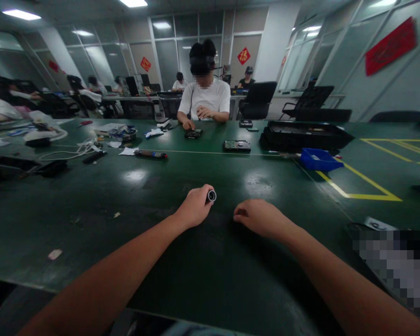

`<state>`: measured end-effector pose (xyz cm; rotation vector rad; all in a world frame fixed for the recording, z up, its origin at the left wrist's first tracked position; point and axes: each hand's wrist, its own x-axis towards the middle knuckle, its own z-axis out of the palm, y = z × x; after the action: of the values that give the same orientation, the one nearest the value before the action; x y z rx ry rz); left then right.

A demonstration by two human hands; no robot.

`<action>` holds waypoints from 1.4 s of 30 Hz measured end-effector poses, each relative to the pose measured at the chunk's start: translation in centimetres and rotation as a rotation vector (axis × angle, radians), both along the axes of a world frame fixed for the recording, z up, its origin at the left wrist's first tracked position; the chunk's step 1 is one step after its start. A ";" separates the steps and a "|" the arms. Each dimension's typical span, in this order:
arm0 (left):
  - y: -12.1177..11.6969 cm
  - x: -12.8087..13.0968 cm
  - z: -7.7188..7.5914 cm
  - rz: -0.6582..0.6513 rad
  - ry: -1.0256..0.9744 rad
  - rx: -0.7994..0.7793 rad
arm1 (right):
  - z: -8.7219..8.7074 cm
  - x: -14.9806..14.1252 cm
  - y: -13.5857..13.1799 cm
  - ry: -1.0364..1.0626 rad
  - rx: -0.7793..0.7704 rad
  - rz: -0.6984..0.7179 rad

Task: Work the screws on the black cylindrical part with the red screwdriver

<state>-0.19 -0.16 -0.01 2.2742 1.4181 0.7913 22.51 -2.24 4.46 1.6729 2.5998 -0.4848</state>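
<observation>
Head view showed the left hand [195, 207] with its fingers closed around a small dark cylinder [212, 196], its pale-rimmed end facing up and outward over the green counter [161, 280]. The right hand [264, 217] was near but apart, its fingers [243, 206] curled inward; whether they pinched something small, I could not tell. So the cylinder was already in grasp, but no second part was visibly joined to it, and what remained to do with it was unclear.

Ceiling lights [134, 3] glare softly off the dim tabletop [259, 183].
</observation>
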 end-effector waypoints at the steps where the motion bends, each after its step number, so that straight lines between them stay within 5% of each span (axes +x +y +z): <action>1: 0.0 0.0 0.0 -0.004 0.000 0.003 | 0.0 0.0 0.0 0.001 -0.020 0.011; 7: -0.4 0.2 0.0 -0.033 -0.021 0.001 | -0.1 -0.4 -0.1 0.090 -0.040 0.008; 18: -1.3 1.1 0.7 -0.179 -0.035 -0.018 | -0.4 -2.6 -2.0 0.512 0.362 0.005; 29: -1.5 1.5 0.6 -0.259 0.032 0.089 | -0.9 -2.9 -2.1 0.502 0.466 0.029; 35: -1.8 1.6 1.0 -0.270 0.078 0.089 | -0.8 -3.2 -2.1 0.527 0.434 -0.048; 42: -2.2 1.6 1.5 -0.317 0.137 0.085 | -1.1 -2.8 -1.6 0.704 0.175 -0.271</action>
<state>1.36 -2.31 1.44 2.5745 1.0522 0.6154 19.73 -3.80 3.35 2.2636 2.9271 -1.0535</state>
